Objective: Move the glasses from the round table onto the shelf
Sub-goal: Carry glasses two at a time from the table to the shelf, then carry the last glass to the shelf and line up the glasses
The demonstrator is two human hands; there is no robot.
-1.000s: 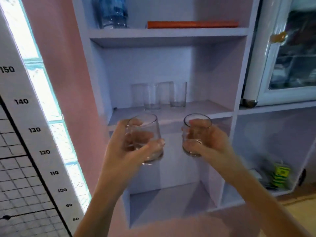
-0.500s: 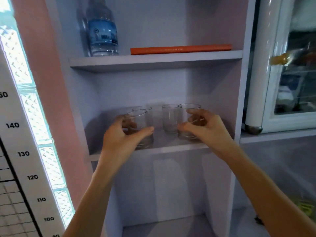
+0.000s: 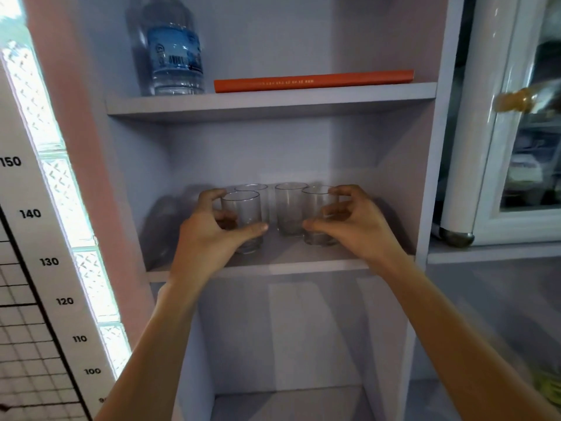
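On the middle shelf [image 3: 303, 265] I see two glasses [image 3: 291, 208] placed; my left hand [image 3: 209, 238] and right hand [image 3: 355, 226] each grip another glass, nearly set down, not released

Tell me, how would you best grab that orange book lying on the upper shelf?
Pinch the orange book by its long front edge, coming straight from the front. It lies flat with that edge facing out, the water bottle stands apart on its left, and there is open space above.

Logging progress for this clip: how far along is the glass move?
Done: two glasses stand at the shelf's back. In hand: the left hand and right hand each grip a glass resting there. Left: letting go; the round table is out of view.
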